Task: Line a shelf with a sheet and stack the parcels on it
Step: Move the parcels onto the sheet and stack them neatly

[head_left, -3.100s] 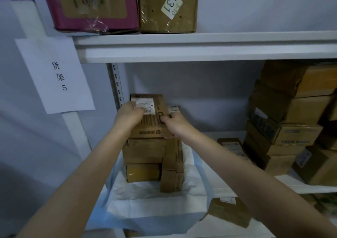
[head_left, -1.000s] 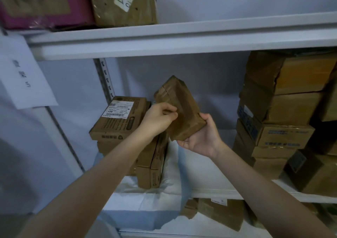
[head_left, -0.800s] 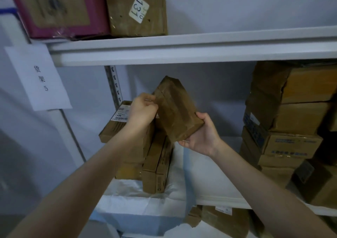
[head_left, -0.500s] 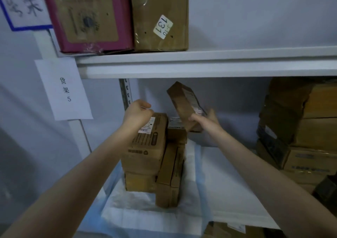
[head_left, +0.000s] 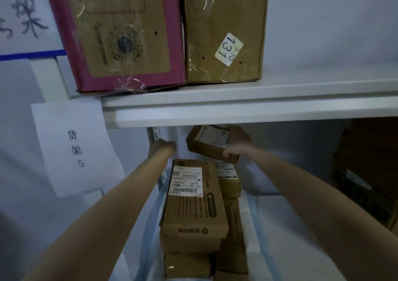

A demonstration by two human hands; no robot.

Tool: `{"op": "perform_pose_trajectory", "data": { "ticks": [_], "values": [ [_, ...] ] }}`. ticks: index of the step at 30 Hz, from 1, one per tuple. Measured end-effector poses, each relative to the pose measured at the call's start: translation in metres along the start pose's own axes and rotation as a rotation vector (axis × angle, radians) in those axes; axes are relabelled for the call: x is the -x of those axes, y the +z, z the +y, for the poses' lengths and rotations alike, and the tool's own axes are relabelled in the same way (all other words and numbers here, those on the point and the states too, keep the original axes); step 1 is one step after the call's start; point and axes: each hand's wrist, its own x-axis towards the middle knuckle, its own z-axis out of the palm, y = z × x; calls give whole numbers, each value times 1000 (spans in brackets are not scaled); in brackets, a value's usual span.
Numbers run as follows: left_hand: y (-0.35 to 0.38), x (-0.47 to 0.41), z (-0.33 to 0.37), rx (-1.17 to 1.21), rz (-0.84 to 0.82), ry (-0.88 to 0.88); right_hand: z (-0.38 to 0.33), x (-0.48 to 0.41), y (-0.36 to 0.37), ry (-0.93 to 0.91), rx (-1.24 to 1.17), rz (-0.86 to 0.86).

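Note:
A white sheet with a blue edge [head_left: 257,214] lines the lower shelf [head_left: 301,216]. On it stands a stack of brown parcels; the top one [head_left: 193,198] carries a white shipping label, and a smaller one [head_left: 187,265] lies under it. Slim parcels [head_left: 231,216] stand on edge against the stack's right side. My right hand [head_left: 237,144] grips a small labelled parcel [head_left: 210,142], tilted, above the back of the stack and just under the upper shelf. My left hand [head_left: 163,147] hovers behind the stack's left side near the shelf upright, fingers loosely curled, holding nothing.
The upper shelf board [head_left: 237,108] sits close above my hands. It carries a pink box [head_left: 120,33] and a brown box with a "131" sticker [head_left: 224,28]. A paper sign [head_left: 73,147] hangs at the left. Dark stacked cartons [head_left: 370,173] fill the lower shelf's right end.
My left hand let go of the small parcel and moved left. My right hand carried it up and back over the stack, label now facing up. The camera moved closer.

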Motion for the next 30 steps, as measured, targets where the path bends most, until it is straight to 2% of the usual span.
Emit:
{"op": "perform_pose_trajectory", "data": {
  "ticks": [2, 4, 9, 11, 13, 16, 19, 21, 25, 30],
  "values": [
    [6, -15, -3, -13, 53, -26, -6, -16, 5, -34, -33, -84],
    [13, -23, -5, 22, 32, -39, -11, -24, 8, -107, -21, -180],
    [32, -32, -11, -11, -158, -72, -2, -37, 31, -175, -61, -536],
    [38, -34, -13, -63, -245, -62, 6, -38, 37, -193, -125, -599],
    [41, -36, -11, -127, -273, -47, 14, -41, 36, -129, -246, -592],
    [39, -37, -6, -109, -273, -69, 23, -47, 30, 59, -436, -488],
    [37, -37, -3, -133, -205, -88, 25, -47, 36, 224, -515, -483],
    [37, -35, -2, -198, -162, -46, 25, -43, 43, 247, -523, -462],
    [39, -19, 8, -333, -143, 88, 18, -24, 35, 177, -516, -199],
    [45, 17, 26, -439, -118, 274, 26, 3, 18, 157, -474, 0]
  ]
}}
